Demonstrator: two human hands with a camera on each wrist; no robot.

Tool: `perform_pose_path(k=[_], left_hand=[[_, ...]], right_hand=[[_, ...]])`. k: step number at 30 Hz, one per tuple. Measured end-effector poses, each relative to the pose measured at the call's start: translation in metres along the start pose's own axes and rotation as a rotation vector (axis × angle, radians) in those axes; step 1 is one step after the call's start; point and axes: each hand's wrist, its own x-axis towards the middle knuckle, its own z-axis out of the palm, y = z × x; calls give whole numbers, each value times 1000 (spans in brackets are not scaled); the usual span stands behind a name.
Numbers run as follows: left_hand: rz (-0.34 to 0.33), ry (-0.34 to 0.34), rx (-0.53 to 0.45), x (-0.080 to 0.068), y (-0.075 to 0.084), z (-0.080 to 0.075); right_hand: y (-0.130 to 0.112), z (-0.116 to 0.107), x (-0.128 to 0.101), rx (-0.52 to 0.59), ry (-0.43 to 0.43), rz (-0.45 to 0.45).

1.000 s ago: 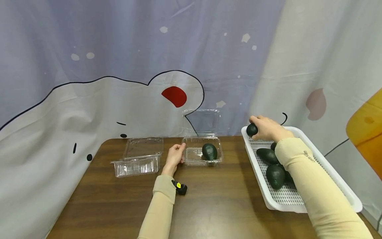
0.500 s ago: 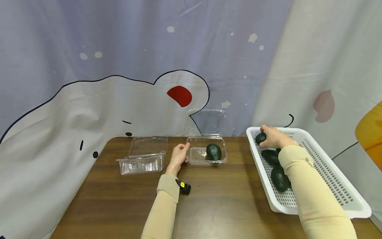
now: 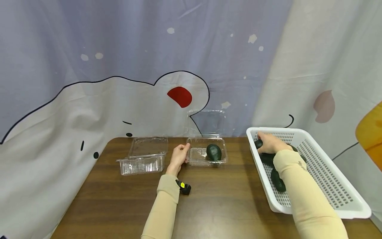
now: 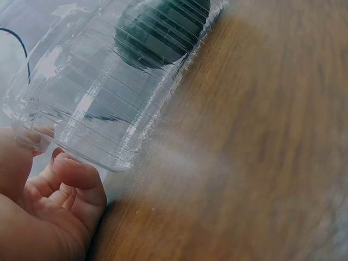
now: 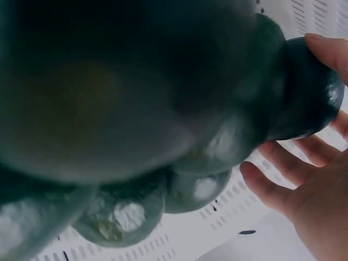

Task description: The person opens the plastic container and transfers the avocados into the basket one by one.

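**Two hands, one at the clamshell and one in the tray**

Two bare hands work at a brown wooden table (image 3: 218, 202). The left hand (image 3: 178, 158) rests against the near left corner of an open clear clamshell box (image 3: 197, 156), its fingers (image 4: 76, 176) loosely curled beside the ribbed plastic wall and its thumb lying along the corner; whether it truly pinches the plastic cannot be told. Inside that box lies one dark green avocado (image 3: 214, 152), toward the right side, with the lid standing upright behind it.

The right hand (image 3: 270, 143) is down in the far left corner of a white perforated tray (image 3: 328, 172) at the right of the table. Its fingers wrap a small dark avocado in the tray (image 3: 258, 144); the right wrist view shows the fingertips (image 5: 326, 46) bent over the fruit's top and the others spread beneath it. More avocados (image 3: 277, 181) lie heaped just beside it in the tray, partly hidden by the sleeve.

A second empty clamshell (image 3: 143, 159) sits open to the left of the left hand, close by but apart. A small black and yellow device (image 3: 184, 188) shows at the left wrist. A printed curtain (image 3: 119, 83) hangs behind the table.
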Motion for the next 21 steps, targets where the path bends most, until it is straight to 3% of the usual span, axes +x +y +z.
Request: perform_pose_path(k=[14,21], left_hand=[[-32,-7,10,3,-2,2],[-37,-5,13,3,-1,0]], right_hand=[[-5,7,-2,-8,-32,23],[-12,-1,-9,-44,-111,138]])
